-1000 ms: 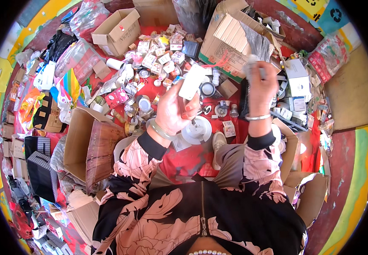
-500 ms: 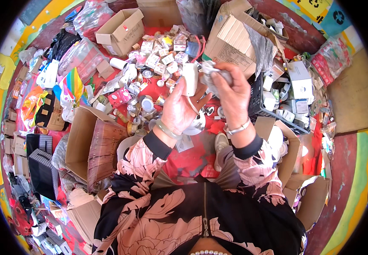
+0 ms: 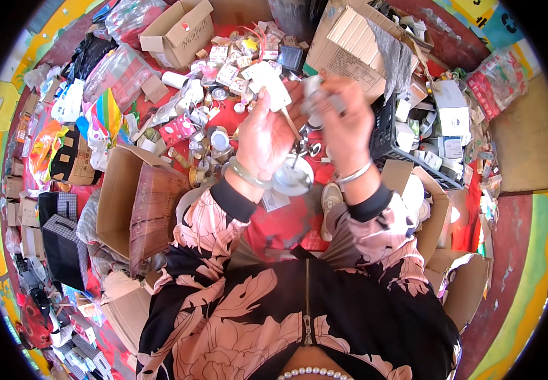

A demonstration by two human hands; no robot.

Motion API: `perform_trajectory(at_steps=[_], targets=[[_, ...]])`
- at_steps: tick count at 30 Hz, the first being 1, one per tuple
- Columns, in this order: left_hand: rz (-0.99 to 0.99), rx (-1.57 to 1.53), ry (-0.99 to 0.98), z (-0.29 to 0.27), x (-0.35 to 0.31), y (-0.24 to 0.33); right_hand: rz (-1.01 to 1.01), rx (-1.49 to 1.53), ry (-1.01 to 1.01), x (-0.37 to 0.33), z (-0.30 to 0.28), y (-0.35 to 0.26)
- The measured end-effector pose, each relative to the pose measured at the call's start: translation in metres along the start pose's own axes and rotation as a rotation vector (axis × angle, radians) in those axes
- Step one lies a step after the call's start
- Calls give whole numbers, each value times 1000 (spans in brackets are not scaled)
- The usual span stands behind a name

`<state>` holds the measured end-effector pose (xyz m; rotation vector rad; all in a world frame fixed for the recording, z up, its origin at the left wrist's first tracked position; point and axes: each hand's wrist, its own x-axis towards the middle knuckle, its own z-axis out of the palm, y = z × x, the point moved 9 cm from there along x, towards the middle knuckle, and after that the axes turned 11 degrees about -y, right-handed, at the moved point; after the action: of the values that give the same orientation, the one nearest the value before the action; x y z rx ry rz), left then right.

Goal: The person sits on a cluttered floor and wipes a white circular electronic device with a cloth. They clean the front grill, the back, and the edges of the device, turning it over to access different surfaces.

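Note:
My left hand (image 3: 262, 140) is held palm up, its thumb pressed on a flat white piece (image 3: 270, 83). A pale cord (image 3: 290, 120) runs from that piece down across the fingers. Below the fingers is a round, whitish, shiny disc-shaped part (image 3: 293, 176); whether the cord joins it, I cannot tell. Close by on the right, my right hand (image 3: 347, 123) is closed on a crumpled grey-white piece (image 3: 314, 88). This hand and its piece are smeared by motion, so the piece's kind does not show.
Small boxes and loose parts (image 3: 226, 76) are heaped on the red floor beyond my hands. At the far right stand a large carton (image 3: 350, 54) and a black crate (image 3: 385, 142) of packages. An open cardboard box (image 3: 119, 209) is on the left, another (image 3: 435, 215) beside my right arm.
The white piece in my left hand has tipped over and shows a wider face. More of the round part shows below the fingers. My right hand has shifted slightly and turned, now blurred.

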<state>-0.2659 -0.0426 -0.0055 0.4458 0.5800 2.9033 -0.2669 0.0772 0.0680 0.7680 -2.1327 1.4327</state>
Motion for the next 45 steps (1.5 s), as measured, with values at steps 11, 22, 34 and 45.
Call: perform_trajectory(at_steps=[11,22,34,45], targets=[[179,-193,-35,-12,11,44,641,155,-652,-36,38,89],[12,246,73,-22,11,46,381,342,-630,-47,69,75],[-387,-68,15,-25,-7,-41,426,1076,-243,-14,-11,68],[-241,-162,-55,11,-8,-38,352,1073,-322,-15,-7,57]])
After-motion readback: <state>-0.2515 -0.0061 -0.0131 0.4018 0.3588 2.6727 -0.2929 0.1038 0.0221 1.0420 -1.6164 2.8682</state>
